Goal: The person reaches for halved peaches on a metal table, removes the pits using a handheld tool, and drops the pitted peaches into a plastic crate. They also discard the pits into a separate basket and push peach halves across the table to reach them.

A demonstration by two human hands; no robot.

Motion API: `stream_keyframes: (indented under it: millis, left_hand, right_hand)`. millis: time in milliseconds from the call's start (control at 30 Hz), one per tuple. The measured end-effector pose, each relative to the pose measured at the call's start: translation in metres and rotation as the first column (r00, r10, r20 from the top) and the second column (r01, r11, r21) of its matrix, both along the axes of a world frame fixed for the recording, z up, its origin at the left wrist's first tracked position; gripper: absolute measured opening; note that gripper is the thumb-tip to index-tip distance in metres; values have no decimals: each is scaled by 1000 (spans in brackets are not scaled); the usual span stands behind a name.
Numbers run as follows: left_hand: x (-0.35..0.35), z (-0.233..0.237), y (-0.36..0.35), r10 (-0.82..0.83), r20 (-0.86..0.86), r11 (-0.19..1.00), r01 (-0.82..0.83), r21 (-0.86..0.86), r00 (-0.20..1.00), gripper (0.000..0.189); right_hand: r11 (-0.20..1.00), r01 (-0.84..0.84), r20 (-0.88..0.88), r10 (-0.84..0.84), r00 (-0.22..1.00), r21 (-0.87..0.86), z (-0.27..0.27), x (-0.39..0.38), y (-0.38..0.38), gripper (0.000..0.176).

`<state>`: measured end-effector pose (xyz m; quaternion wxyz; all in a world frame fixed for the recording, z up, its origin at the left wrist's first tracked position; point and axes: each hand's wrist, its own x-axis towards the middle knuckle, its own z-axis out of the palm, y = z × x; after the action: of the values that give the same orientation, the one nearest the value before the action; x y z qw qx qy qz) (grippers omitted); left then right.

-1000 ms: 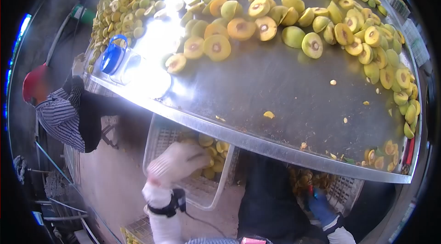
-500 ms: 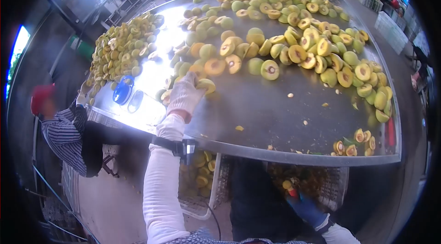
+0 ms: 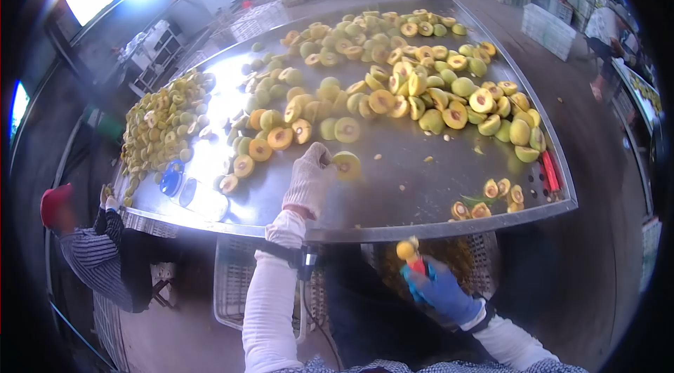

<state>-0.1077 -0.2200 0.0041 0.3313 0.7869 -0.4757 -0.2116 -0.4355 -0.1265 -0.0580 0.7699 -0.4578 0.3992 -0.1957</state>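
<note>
My left hand (image 3: pixel 309 180), in a white knitted glove, is closed at the edge of a green-skinned fruit half (image 3: pixel 346 167), just above the metal table. Behind it spreads a heap of halved yellow-green stone fruit (image 3: pixel 382 101), some with pits showing. Below the table's front edge, my right hand (image 3: pixel 446 292) wears a blue glove. Its fingers wrap round a red-handled tool (image 3: pixel 417 265) with a yellow rounded end pointing up; the rest of the tool is hidden in the fist. Under that hand is a crate (image 3: pixel 484 261) with brownish bits in it.
The metal table (image 3: pixel 421 194) has a raised rim. Fruit pieces (image 3: pixel 484 204) and a red object (image 3: pixel 550 171) lie at its right corner. A blue round object (image 3: pixel 172 178) sits at left, near another fruit pile (image 3: pixel 165 120). A person in a red cap (image 3: pixel 95 254) sits at left.
My left hand has moved right and nearer the front edge with the fruit half. My right hand has risen with the red-handled tool. The whole view has shifted.
</note>
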Motion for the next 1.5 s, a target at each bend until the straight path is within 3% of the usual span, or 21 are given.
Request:
stream_keyframes:
  millis: [33,100,167,233,300,400,467,500,667,767,833,967,1033,1067,1133,1167,1233,1267,1367,1433,1500]
  left_hand:
    - [-10,-3,4,-7,-77,996,0,-87,997,18]
    - [-19,-25,1,-9,-6,998,8,-56,1000,16]
    - [-36,-30,2,-123,18,967,124,-221,992,25]
    - [-51,-18,0,-176,-19,973,171,-158,984,33]
    - [-68,-9,-3,-226,-66,971,220,-95,972,40]
    - [-104,2,-1,-409,-190,909,416,-3,893,50]
    - [-128,14,-2,-697,85,716,685,134,712,55]
    - [-135,13,-6,-705,112,709,696,116,700,55]
    - [-172,1,-41,-429,192,903,423,71,883,58]
    - [-189,6,-70,-542,122,837,523,160,831,55]
    - [-200,13,-74,-631,186,765,564,312,753,49]
    - [-187,-44,-94,-655,97,754,656,35,749,35]
    - [-183,-41,-76,-500,-117,835,442,-328,858,33]
    - [-182,-30,-71,-498,-139,845,443,-301,856,33]
    - [-182,2,-63,-490,-38,870,491,38,871,42]
    - [-189,10,-54,-488,-41,871,490,41,872,42]
    - [-204,22,-47,-632,232,775,591,225,740,39]
    - [-206,22,-52,-676,202,731,608,310,709,48]
    - [-210,-3,-60,-683,231,730,658,185,693,52]
    - [-220,28,-45,-667,141,741,630,232,732,55]
    - [-225,43,-20,-267,-161,942,293,166,950,56]
  right_hand:
    - [997,21,49,-18,999,-72,8,4,-10,23]
    - [987,59,100,-45,994,-148,22,11,-30,22]
    - [958,41,152,2,988,-282,33,15,-41,22]
    - [947,78,146,-33,989,-313,41,7,-42,27]
    - [989,-35,386,-25,922,147,44,-11,-46,33]
    - [988,-2,398,-61,915,155,32,-28,-52,37]
    - [991,-13,360,-36,932,132,27,-37,-50,39]
    - [993,-34,322,-4,947,110,26,-40,-50,41]
    - [999,40,217,-37,976,-13,5,-44,-38,36]
    - [992,110,292,-87,952,-63,12,-48,-37,34]
    - [989,140,226,-148,963,50,32,-53,-33,32]
    - [986,164,201,-167,965,35,10,-61,-34,35]
    - [981,173,209,-188,960,88,11,-65,-36,35]
    - [977,176,197,-197,960,121,16,-68,-35,35]
    - [977,177,157,-194,968,115,29,-69,-36,31]
    - [977,176,156,-193,969,118,25,-69,-35,31]
    - [975,172,242,-203,949,140,12,-66,-37,34]
    - [976,173,249,-201,947,132,11,-65,-36,34]
    - [982,184,222,-190,956,51,7,-69,-37,40]
    - [984,118,318,-154,935,131,7,-76,-39,42]
    - [985,79,442,-139,886,150,8,-79,-38,46]
